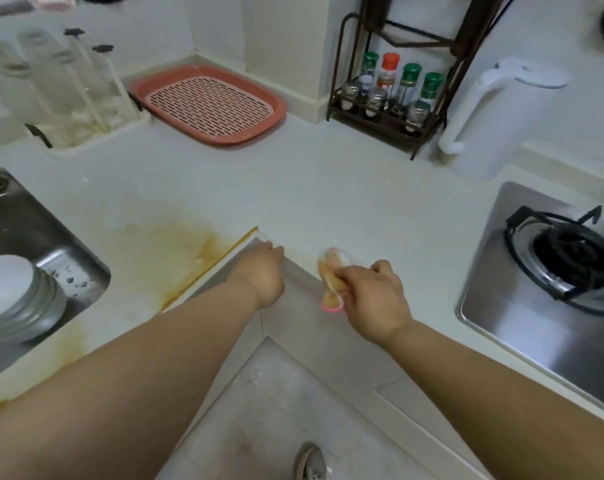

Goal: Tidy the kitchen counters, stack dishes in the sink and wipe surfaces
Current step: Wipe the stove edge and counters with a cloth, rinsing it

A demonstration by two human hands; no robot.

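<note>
My right hand point(370, 296) grips a stained, pink-edged cloth point(331, 271) and holds it against the front edge of the white counter point(311, 199) near the inner corner. My left hand point(262, 271) rests at that corner with its fingertips on the counter's rim. A yellow-brown stain point(165, 251) spreads over the counter to the left and runs along its edge. In the steel sink point(27, 230) at the left stands a stack of white bowls point(13, 303).
A pink draining tray point(210, 105) lies at the back. Beside it are a white drying rack point(75, 98), a dark spice rack with bottles point(394, 91) and a white kettle point(501, 112). A gas hob point(557, 258) sits at the right. The floor and a shoe point(309, 462) are below.
</note>
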